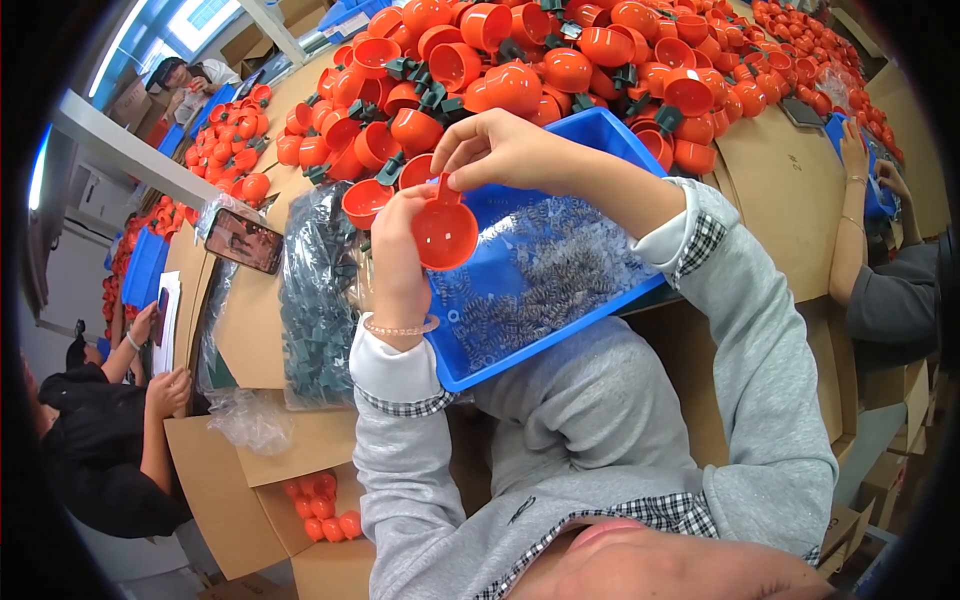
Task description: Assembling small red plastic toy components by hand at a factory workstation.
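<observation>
My left hand (pixel 395 250) holds an orange plastic half-shell (pixel 445 232) with its hollow side facing me, just above the blue bin (pixel 600 130). My right hand (pixel 500 150) pinches at the shell's upper rim with thumb and forefinger; whatever small part is between the fingertips is too small to make out. The bin lies under both hands and holds several small metal springs (pixel 545 280). To the left of my left hand lies a clear bag of dark green plastic parts (pixel 320 290).
A big heap of orange shells with green pieces (pixel 520 60) covers the cardboard-topped table (pixel 780 180) beyond the bin. A phone (pixel 245 240) lies at left. Other people's hands work at left (pixel 165 390) and right (pixel 860 150). A cardboard box with orange pieces (pixel 322 505) sits lower left.
</observation>
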`<state>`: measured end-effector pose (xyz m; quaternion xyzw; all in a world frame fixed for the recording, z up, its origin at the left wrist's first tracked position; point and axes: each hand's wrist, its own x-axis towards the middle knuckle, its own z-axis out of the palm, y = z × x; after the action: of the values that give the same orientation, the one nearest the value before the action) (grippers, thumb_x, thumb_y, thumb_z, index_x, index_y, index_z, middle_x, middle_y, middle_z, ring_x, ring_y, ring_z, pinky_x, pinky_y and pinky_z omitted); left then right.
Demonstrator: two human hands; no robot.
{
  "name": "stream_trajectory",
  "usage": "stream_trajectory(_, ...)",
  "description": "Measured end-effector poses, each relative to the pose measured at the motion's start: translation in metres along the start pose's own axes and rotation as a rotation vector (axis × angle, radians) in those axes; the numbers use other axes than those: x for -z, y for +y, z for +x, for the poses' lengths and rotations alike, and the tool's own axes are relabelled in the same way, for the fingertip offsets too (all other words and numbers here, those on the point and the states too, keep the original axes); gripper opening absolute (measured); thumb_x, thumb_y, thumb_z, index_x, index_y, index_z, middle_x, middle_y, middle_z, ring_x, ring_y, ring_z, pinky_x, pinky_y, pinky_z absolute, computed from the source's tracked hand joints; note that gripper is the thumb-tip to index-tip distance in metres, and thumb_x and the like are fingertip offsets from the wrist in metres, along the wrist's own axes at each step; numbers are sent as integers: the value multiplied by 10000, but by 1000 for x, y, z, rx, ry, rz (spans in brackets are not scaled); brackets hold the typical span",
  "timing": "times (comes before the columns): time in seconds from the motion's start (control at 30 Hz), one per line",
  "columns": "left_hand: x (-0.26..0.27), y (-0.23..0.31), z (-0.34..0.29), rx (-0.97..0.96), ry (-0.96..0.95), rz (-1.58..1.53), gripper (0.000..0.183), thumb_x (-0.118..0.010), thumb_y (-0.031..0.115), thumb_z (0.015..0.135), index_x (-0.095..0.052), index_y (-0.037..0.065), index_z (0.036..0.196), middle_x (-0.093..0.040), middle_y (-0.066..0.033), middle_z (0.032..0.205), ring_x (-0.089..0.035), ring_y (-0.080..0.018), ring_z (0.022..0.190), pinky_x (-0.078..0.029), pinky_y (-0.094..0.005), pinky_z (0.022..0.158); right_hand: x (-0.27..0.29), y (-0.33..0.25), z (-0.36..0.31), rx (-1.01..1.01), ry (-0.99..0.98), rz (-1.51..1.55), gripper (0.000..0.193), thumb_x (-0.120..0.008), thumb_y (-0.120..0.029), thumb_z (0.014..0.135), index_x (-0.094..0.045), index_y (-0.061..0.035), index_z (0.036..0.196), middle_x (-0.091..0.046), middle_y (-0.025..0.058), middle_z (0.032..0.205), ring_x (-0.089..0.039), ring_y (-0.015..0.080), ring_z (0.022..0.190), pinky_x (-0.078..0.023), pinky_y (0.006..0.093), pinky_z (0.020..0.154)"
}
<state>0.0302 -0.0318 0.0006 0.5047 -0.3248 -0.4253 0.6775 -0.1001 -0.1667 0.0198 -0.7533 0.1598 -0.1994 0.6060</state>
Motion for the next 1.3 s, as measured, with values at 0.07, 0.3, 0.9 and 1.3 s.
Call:
stream_trajectory(0.07,-8,2,-3,-80,-5,210,245,-542,197,891,-583,-26,984,-641,-94,909,-629,-168,839,-489,-237,751,-1,0,0,51,0,0,255,-660,-82,721,-642,3,962,-659,100,834,-629,144,803,-489,250,729)
stream_trajectory(0.3,-3,3,-4,-131,107,8,188,-686,144,816,-599,-6,888,-643,-70,825,-622,-128,723,-494,-223,643,-10,6,1,-78,-92,444,262,-649,-177,821,-604,-26,1031,-646,42,844,-619,110,817,-494,244,731)
stream_trajectory(0.9,0,4,-1,-151,128,-147,168,-632,149,855,-575,-2,900,-633,-87,809,-655,-197,693,-532,-264,608,-38,21,0,46,-193,-1162,179,-597,-105,734,-649,-70,903,-658,147,898,-644,307,862,-516,411,723)
stream_trajectory(1.3,-3,1,-2,-92,56,-1,178,-634,124,840,-570,-4,945,-638,-89,872,-638,-146,750,-517,-240,650,32,-10,-21,-576,-228,-1508,176,-646,-57,659,-683,-9,825,-662,177,843,-654,288,777,-521,379,637)
